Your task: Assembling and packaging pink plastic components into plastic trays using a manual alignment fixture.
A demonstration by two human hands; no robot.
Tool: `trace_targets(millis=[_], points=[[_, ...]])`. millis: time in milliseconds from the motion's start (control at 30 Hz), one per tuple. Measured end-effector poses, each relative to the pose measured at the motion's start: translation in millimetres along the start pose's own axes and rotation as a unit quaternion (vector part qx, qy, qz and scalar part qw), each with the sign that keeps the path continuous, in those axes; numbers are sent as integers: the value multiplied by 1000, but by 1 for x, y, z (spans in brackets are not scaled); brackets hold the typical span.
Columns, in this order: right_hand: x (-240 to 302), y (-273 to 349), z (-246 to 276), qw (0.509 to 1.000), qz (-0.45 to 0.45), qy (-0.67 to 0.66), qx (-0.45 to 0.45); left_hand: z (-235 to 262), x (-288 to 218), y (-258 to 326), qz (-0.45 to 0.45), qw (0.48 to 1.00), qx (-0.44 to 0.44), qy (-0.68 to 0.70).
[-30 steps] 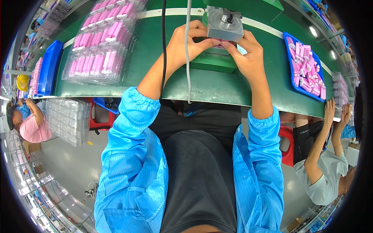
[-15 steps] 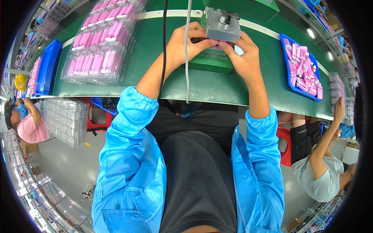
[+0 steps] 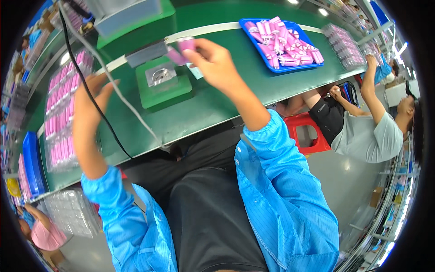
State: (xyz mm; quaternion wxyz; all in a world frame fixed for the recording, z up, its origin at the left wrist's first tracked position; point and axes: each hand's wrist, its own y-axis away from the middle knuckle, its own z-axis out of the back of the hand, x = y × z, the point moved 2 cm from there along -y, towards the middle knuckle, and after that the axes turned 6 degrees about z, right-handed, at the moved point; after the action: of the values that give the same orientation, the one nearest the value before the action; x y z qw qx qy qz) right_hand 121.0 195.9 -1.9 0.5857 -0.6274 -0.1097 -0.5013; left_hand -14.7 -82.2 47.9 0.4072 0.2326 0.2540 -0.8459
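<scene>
My right hand (image 3: 213, 63) is raised over the bench with its fingers pinched on a small pink part (image 3: 186, 44). A second pink piece (image 3: 175, 56) shows just below that one; whether the two are joined I cannot tell. Left of this hand stands a green fixture (image 3: 165, 93) with a round metal seat (image 3: 161, 76) on top. Nothing pink shows in the seat. My left hand (image 3: 93, 97), blurred, is behind the hanging cables, beside clear trays of pink parts (image 3: 61, 118). Its thumb and fingers look apart, and I see nothing between them.
A blue tray (image 3: 276, 70) heaped with pink-and-white parts lies to the right. The green-and-grey machine (image 3: 131, 22) stands behind the fixture. A black cable (image 3: 86, 86) and a grey cable (image 3: 111, 81) hang in front. At right sits another person (image 3: 369, 131) beside a red stool (image 3: 312, 145).
My hands have parted from the fixture, where both were together under the metal block. The right lifted a pink part; the left went toward the clear trays. The view has swung right.
</scene>
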Motion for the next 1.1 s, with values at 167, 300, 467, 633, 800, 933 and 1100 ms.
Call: trace_targets(millis=[167,300,467,633,800,933,1100], points=[[-24,-3,140,957,-153,158,-188,128,101,1,89,967,-132,-199],[-27,8,193,864,-117,443,-208,125,182,-1,88,973,-4,-214],[-37,16,178,883,-68,436,-163,128,226,16,150,975,68,-148],[-1,39,103,928,-53,360,-76,95,153,-9,152,961,17,-232],[2,54,27,951,-34,306,24,84,106,-6,217,922,10,-320],[-3,61,3,962,-42,264,60,88,98,-4,190,896,-139,-376],[-6,60,9,962,-41,264,50,87,87,-7,138,939,-143,-282]])
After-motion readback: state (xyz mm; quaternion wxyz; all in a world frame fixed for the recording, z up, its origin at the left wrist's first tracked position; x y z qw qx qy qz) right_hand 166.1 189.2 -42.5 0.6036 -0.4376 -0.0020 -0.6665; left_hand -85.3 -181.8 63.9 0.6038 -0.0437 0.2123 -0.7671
